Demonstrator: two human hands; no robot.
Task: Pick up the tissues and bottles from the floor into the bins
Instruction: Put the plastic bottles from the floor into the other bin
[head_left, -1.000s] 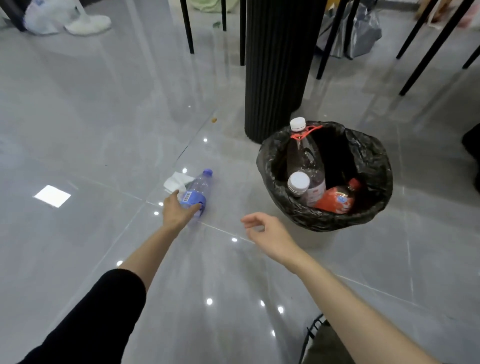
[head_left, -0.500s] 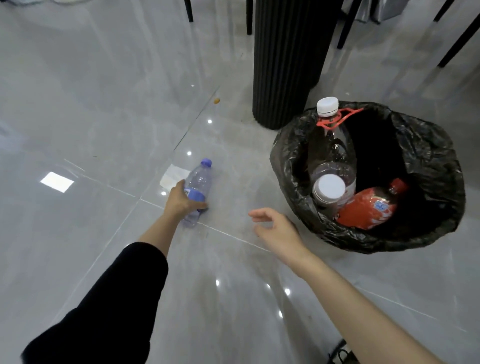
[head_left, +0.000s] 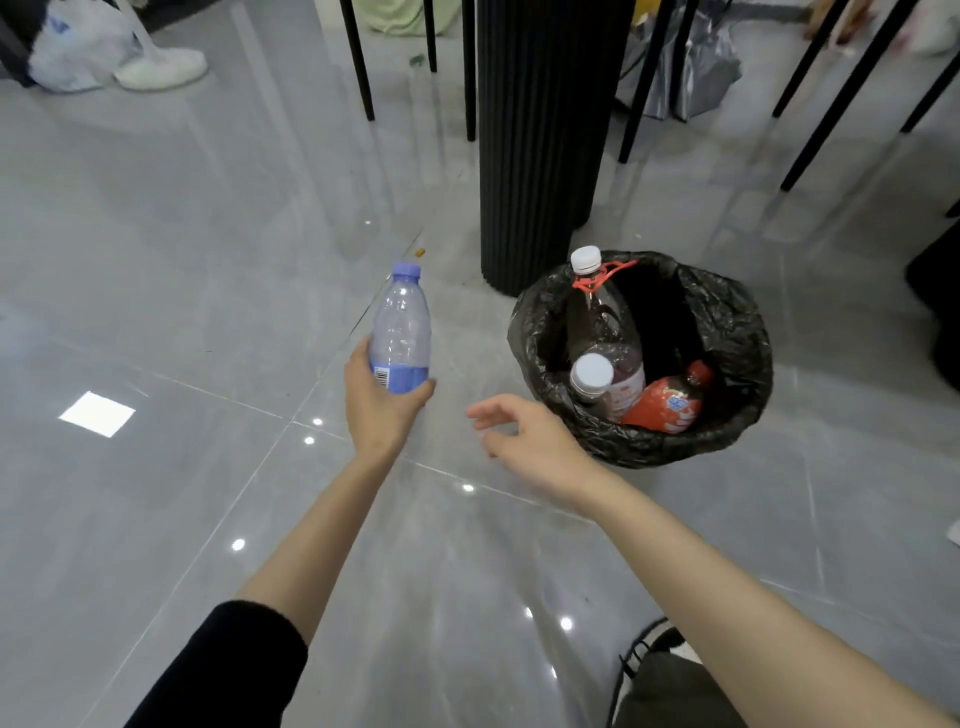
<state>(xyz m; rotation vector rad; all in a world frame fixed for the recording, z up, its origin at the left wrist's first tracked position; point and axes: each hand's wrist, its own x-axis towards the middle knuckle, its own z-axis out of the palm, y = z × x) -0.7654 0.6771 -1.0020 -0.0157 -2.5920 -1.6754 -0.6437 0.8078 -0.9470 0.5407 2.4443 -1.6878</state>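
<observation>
Glossy grey tiles (head_left: 156, 260) underlie left hand (head_left: 376, 405) gripping ribbed clear bottle (head_left: 401, 332).

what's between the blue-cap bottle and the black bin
In the head view, only bare grey floor lies between the bottle in the left hand and the bin; the right hand hovers nearer the camera.

L hand (head_left: 382, 410) is lifting the blue-capped btl (head_left: 401, 332) clear of the floor (head_left: 156, 260), where it was lying on its side 0.5 s ago. It's now holding the btl near upright by the label end, cap pointing up & away, in the air left of the bin (head_left: 737, 332). View is pulling back too: white shoe (head_left: 161, 67) & plastic bag (head_left: 78, 47) are showing again top left.
</observation>
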